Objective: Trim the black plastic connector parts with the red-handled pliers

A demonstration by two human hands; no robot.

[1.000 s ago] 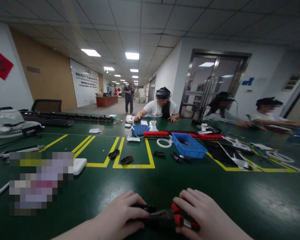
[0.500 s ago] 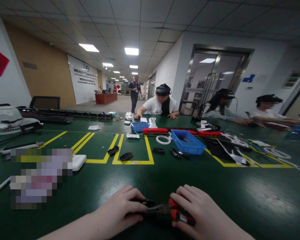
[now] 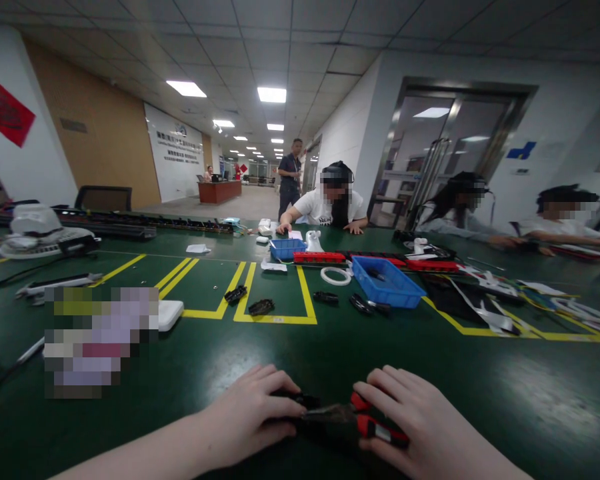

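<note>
Red-and-black-handled metal pliers (image 3: 337, 413) low at centre, just above the green tabletop (image 3: 260, 353), metal end pointing left. Right hand (image 3: 410, 413) clamped round the handles, which stand a bit apart: fingers over the upper one, thumb below. Left hand (image 3: 260, 407) has fingers and thumb closed on a small black piece (image 3: 307, 399), mostly hidden; plier tip meets it at the fingertips, exact contact can't be told. Hands near each other, not touching. Left of them, a pixelated lilac-and-yellow item (image 3: 105, 337), unreadable, with a rounded white plastic box (image 3: 170, 315) just beside it. Farther out, yellow tape outlines (image 3: 275, 319) on the table: one ribbed black part (image 3: 236, 293) at a tape edge, another black part (image 3: 261, 307) inside the middle outline. Right of that, more black parts (image 3: 326, 297) loose on the green, then a large blue plastic tray (image 3: 405, 297) with dark items in it. White ring-shaped coil (image 3: 336, 275) just left of the tray; red strip (image 3: 320, 257) behind; smaller blue plastic tray (image 3: 289, 249) beside the strip's left end. White domed device (image 3: 35, 230) far left. Across the table, a person in a white T-shirt (image 3: 333, 203) wearing black headgear, both hands on the table; two more people seated right. Beyond, a standing person in dark clothing (image 3: 290, 173) and a reddish-brown desk (image 3: 220, 191).
</note>
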